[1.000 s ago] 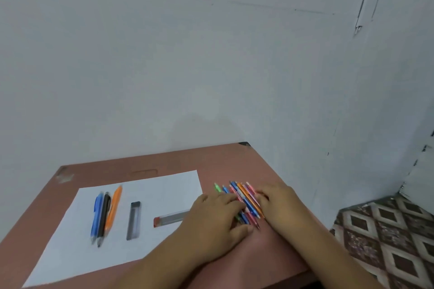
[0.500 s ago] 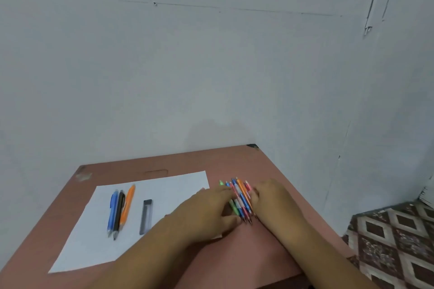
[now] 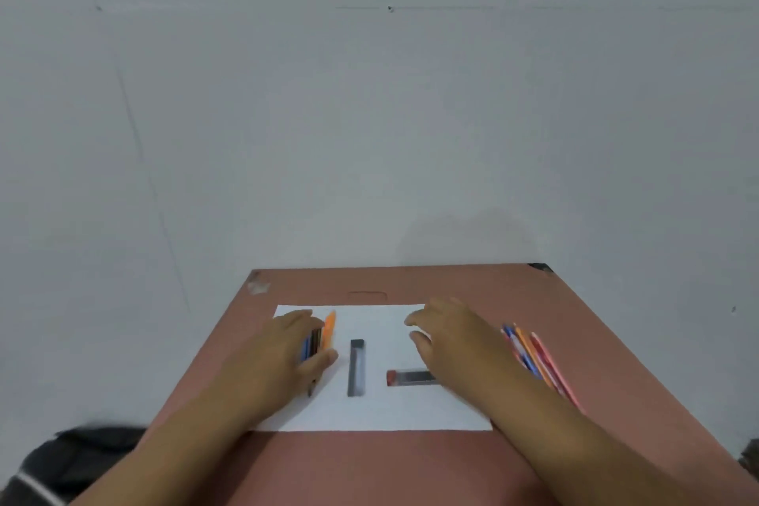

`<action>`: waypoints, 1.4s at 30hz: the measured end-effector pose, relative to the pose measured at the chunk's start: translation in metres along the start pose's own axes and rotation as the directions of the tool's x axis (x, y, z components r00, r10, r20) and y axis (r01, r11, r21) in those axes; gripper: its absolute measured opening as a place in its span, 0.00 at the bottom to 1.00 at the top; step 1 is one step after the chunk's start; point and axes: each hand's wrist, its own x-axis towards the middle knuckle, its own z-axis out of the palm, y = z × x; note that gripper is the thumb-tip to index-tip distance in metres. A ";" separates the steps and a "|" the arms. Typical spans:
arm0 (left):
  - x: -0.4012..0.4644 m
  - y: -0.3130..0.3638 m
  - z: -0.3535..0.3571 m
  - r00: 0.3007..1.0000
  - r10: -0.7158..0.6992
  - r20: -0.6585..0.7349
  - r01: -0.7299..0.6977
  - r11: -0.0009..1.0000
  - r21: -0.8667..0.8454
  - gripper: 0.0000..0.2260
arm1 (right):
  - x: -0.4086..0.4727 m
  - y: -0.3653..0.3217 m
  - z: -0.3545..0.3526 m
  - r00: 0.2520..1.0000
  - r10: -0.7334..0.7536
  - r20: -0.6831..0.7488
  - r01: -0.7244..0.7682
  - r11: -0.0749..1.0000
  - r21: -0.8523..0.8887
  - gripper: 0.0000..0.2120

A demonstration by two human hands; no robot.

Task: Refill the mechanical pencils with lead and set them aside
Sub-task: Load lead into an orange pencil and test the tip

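Three mechanical pencils, blue, black and orange [image 3: 329,328], lie side by side on the left of a white paper sheet [image 3: 382,411]. My left hand [image 3: 293,347] lies over them with its fingers fairly straight and the thumb across their lower part; the blue and black ones show between thumb and fingers. A black lead case [image 3: 356,368] lies upright in the middle of the sheet. A red-capped lead case [image 3: 408,377] lies crosswise, partly under my right wrist. My right hand [image 3: 449,335] hovers over the sheet, fingers loosely curled, holding nothing.
A bundle of several coloured pencils [image 3: 534,362] lies on the reddish table [image 3: 410,464] to the right of my right arm. A grey wall stands just behind the table. A dark bag [image 3: 70,456] sits low at the left.
Both hands have left the coloured pencil bundle and moved left over the paper. My left hand now covers the three pencils. The camera has turned to face the table squarely.
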 end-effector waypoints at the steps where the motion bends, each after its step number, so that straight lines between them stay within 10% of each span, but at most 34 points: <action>1: -0.004 -0.007 -0.002 1.000 -0.018 0.018 0.018 1.000 0.012 0.25 | 0.009 -0.008 0.007 0.999 -0.031 0.021 0.031 0.999 0.009 0.14; 20: 0.000 -0.027 -0.004 0.999 -0.044 0.008 0.044 0.999 0.025 0.23 | 0.087 -0.051 0.050 0.850 -0.491 0.192 0.525 0.820 -0.229 0.10; 29: 0.024 -0.001 -0.023 0.988 -0.137 0.074 0.143 0.986 -0.090 0.37 | 0.080 -0.018 0.036 0.886 -0.451 0.105 0.463 0.862 -0.207 0.16; 34: 0.039 0.018 -0.029 0.997 -0.062 0.040 0.064 0.997 -0.054 0.15 | 0.087 -0.006 0.030 0.896 -0.443 -0.042 0.427 0.883 -0.193 0.16; 39: 0.062 0.013 -0.029 0.995 -0.003 -0.101 0.008 0.999 0.051 0.08 | 0.086 -0.010 0.029 0.981 -0.131 -0.142 0.170 0.935 0.313 0.06; 42: 0.071 0.004 -0.026 0.995 0.000 -0.104 0.000 1.000 -0.006 0.09 | 0.078 -0.015 0.033 0.973 0.219 -0.077 -0.081 0.632 0.771 0.05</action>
